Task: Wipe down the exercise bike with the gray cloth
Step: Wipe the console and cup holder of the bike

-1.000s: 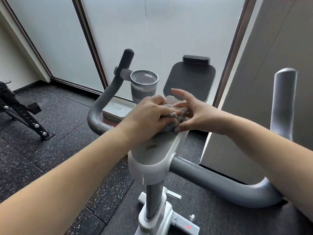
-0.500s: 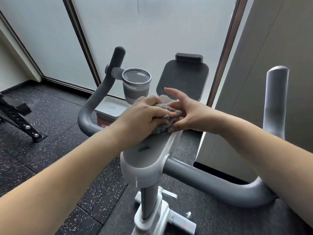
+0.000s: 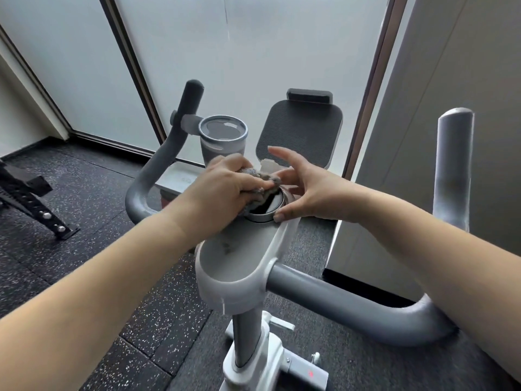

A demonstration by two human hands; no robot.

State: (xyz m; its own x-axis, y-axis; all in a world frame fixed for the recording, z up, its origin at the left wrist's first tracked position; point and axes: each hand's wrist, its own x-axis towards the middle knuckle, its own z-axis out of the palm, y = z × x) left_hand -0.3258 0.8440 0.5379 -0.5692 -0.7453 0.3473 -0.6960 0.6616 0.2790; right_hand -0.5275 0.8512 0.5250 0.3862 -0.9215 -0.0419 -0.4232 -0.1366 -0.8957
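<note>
On the centre console of the exercise bike (image 3: 239, 255), the left hand (image 3: 225, 190) grips the bunched gray cloth (image 3: 260, 183), fingers curled around it, pressing it onto the round dial (image 3: 266, 208). The right hand (image 3: 307, 190) rests beside the dial, thumb touching its rim, fingers spread and straight, holding nothing. A gray cup (image 3: 222, 142) sits in the holder behind the hands.

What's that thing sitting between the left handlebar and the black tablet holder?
In the head view, a gray cup sits in a holder between the left handlebar and the black tablet holder, just beyond the left hand gripping the gray cloth.
</note>
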